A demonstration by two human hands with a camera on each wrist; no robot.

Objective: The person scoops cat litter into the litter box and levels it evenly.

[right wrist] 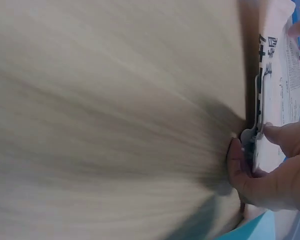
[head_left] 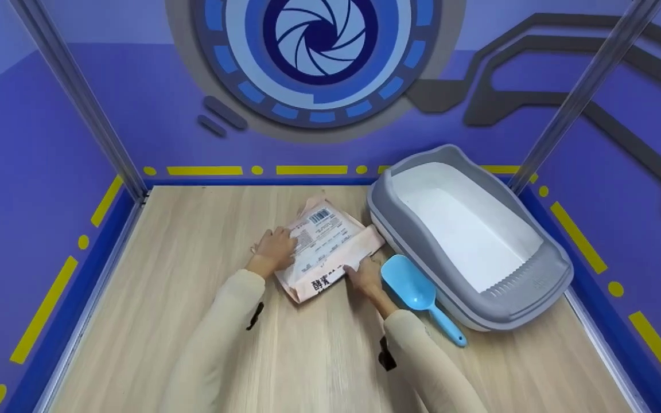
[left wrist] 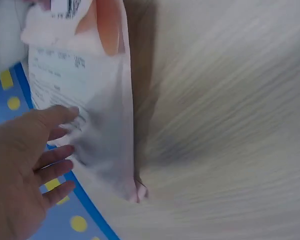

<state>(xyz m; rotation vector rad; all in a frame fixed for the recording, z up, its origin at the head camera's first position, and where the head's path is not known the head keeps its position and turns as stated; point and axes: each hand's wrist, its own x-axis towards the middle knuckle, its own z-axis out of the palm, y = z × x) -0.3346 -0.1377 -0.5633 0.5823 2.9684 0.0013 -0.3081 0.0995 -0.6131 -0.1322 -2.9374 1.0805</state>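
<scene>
A pale pink printed bag (head_left: 322, 246), its near end folded over, lies on the wooden tabletop. My left hand (head_left: 276, 249) is at the bag's left edge, with fingertips on its top face. In the left wrist view, the fingers (left wrist: 55, 117) of that hand are spread and relaxed against the printed side. With thumb and fingers, my right hand (head_left: 365, 278) pinches the bag's folded near edge. A pale, narrow clip-like strip (right wrist: 247, 136) runs along that fold, close by the right fingertips. Part of the right hand's grip is hidden under the edge.
Right of the bag stands a grey-rimmed litter box (head_left: 548, 278) with a white inside. A light blue litter scoop (head_left: 408, 281) lies between the right hand and the box, handle toward me. Blue-purple walls (head_left: 152, 103) bound the table (head_left: 193, 229) at the back and sides.
</scene>
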